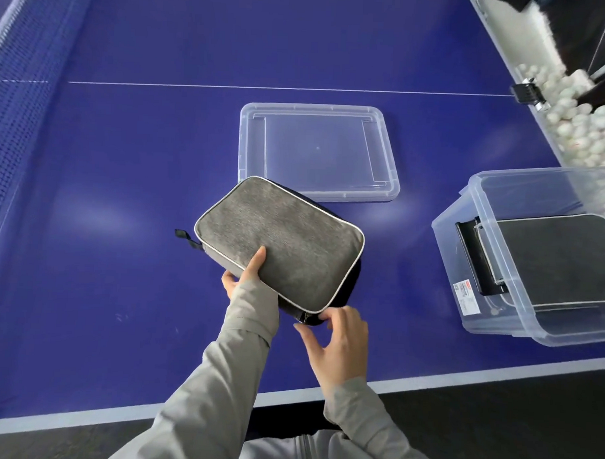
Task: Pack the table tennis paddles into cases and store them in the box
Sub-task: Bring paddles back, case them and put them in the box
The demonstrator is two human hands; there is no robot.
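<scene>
1. Your left hand point(245, 274) is gripping the grey case point(278, 242) at its near-left edge, thumb on top and fingers curling underneath.
2. The case is tilting off the blue table point(125, 147); its far corner is overlapping the near-left corner of the clear lid point(319, 151). Can't tell whether the case is touching the table.
3. Your right hand point(338, 337) is sitting just right of that grip, at the case's near corner, fingers curling loosely by the dark zipper end. Can't tell whether it's pinching the pull or only touching.
4. A small black loop point(182, 234) is sticking out of the case's left end, just beyond your left grip.
5. The clear box point(491, 270) is sitting well to the right of both hands, near the table edge, with another case point(560, 259) already lying flat inside.
6. A bin of white balls point(579, 112) is lying far beyond the box, at the upper right.
</scene>
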